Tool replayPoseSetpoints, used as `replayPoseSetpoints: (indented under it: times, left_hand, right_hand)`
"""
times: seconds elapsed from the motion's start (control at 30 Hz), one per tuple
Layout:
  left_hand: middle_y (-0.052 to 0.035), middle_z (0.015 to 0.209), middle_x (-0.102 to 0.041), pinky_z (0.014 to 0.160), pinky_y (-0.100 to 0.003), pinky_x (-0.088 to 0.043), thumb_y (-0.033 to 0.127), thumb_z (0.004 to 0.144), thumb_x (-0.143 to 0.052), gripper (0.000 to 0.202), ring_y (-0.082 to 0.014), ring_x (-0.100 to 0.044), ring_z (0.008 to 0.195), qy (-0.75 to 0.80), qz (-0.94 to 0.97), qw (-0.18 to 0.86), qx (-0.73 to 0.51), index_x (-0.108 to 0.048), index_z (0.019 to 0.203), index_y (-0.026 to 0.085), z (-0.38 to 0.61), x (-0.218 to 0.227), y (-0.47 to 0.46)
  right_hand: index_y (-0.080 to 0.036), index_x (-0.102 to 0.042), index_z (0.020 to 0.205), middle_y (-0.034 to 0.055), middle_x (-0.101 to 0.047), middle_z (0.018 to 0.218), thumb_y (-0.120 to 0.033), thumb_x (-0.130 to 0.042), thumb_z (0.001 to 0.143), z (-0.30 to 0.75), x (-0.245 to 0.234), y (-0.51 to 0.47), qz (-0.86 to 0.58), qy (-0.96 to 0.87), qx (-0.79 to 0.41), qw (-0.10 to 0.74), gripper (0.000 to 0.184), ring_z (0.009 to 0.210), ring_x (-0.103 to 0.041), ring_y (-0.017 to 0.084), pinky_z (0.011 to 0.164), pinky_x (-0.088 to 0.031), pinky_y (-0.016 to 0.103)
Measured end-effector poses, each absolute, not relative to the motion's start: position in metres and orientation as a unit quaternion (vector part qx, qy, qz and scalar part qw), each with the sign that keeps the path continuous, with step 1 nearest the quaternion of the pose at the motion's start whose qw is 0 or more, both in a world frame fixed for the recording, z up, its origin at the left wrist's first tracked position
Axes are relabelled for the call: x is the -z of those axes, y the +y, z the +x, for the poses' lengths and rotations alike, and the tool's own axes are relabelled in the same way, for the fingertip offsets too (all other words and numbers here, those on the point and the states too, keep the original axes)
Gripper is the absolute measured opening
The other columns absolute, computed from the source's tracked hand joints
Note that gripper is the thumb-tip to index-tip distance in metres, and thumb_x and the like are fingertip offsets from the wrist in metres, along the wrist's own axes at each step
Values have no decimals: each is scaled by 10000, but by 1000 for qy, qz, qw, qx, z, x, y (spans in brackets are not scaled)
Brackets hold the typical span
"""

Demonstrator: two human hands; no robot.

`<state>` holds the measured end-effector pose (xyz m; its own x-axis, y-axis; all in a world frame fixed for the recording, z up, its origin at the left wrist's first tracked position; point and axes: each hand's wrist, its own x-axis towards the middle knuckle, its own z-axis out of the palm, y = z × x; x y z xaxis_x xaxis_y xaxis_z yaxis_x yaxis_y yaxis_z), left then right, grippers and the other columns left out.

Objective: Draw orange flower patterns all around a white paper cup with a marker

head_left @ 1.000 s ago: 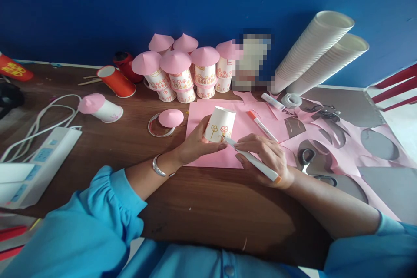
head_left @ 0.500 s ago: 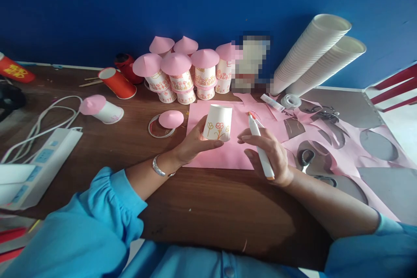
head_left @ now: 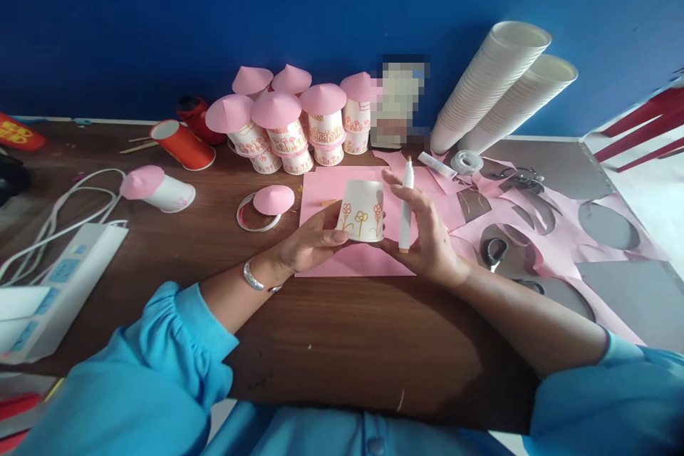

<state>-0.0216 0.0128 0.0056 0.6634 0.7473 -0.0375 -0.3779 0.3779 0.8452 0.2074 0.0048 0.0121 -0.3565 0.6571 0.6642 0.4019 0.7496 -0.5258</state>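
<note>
Left hand (head_left: 315,242) gripping upturned paper cup (head_left: 363,199) above pink sheet (head_left: 331,267); right hand (head_left: 427,246) holding white marker (head_left: 405,217), tip up. Best: turn cup slowly, keep grip clear of drawn flowers (head_left: 362,221).

1 plain, deep-blue wall (head_left: 214,7) fills the top of the frame, lighter toward the upper right, with a thin white strip (head_left: 556,137) along its foot. Below spreads a dark-brown, wood-grained surface (head_left: 320,342); flat red slats (head_left: 641,134) cross the right edge.
</note>
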Motion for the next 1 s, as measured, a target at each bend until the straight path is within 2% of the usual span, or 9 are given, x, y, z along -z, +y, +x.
replayPoseSetpoints:
  times: [0.13,0.3,0.47,0.63,0.73,0.8,0.93,1.0]
  left_hand:
    - [-148,1303,-720,1080,-536,-500,416,814,-806,545,-368,-649,1290,189,460,802,-330,-667,1309,236,-22,-4,12]
    - [-121,1382,-659,1062,-478,-517,314,700,-939,774,-336,-617,1297,252,514,735,-365,-574,1381,273,-17,-2,9]
    - [-118,1298,-698,1010,-470,-547,286,758,-899,676,-302,-675,1187,270,495,741,-364,-572,1348,248,-18,1,9]
    - [-162,1316,-718,1101,-562,-500,352,828,-821,591,-381,-659,1296,189,458,792,-355,-603,1361,222,-23,1,11]
    - [-165,1337,-711,1126,-576,-480,376,844,-793,539,-391,-646,1319,158,450,814,-332,-638,1334,214,-24,1,11]
    - [-147,1362,-697,1130,-550,-477,374,825,-820,556,-372,-643,1320,169,458,803,-341,-639,1332,234,-23,3,11]
    - [-98,1385,-668,1061,-455,-518,319,709,-935,738,-318,-631,1301,240,477,745,-399,-591,1362,299,-22,10,12]
    - [-87,1355,-675,1016,-413,-535,314,703,-943,728,-294,-636,1274,263,477,728,-415,-592,1341,298,-21,12,13]
  right_hand:
    - [-282,-406,1506,189,-626,1484,-328,-801,905,206,-15,3,-308,-824,-112,461,720,1371,-632,354,1110,-546,623]
    - [-260,-393,1537,209,-608,1505,-339,-822,888,208,-11,1,-312,-843,-71,433,783,1382,-612,365,1105,-541,617]
    - [-253,-379,1555,202,-607,1504,-334,-828,883,208,-9,2,-310,-846,-74,427,812,1399,-591,370,1129,-520,633]
    - [-292,-346,1569,172,-598,1511,-314,-804,899,206,-12,3,-326,-826,-122,444,812,1399,-596,366,1155,-506,644]
    - [-293,-344,1568,170,-594,1513,-276,-785,898,207,-13,3,-325,-826,-136,440,802,1394,-598,374,1141,-517,647]
    - [-298,-349,1564,162,-600,1505,-248,-771,892,207,-13,2,-323,-825,-127,447,795,1377,-610,374,1129,-525,643]
    - [-282,-357,1560,170,-609,1481,-258,-780,883,206,-13,2,-330,-823,-92,452,799,1357,-616,381,1128,-517,655]
    - [-259,-359,1560,191,-605,1476,-263,-786,885,206,-13,2,-329,-827,-83,448,799,1357,-612,381,1123,-520,650]
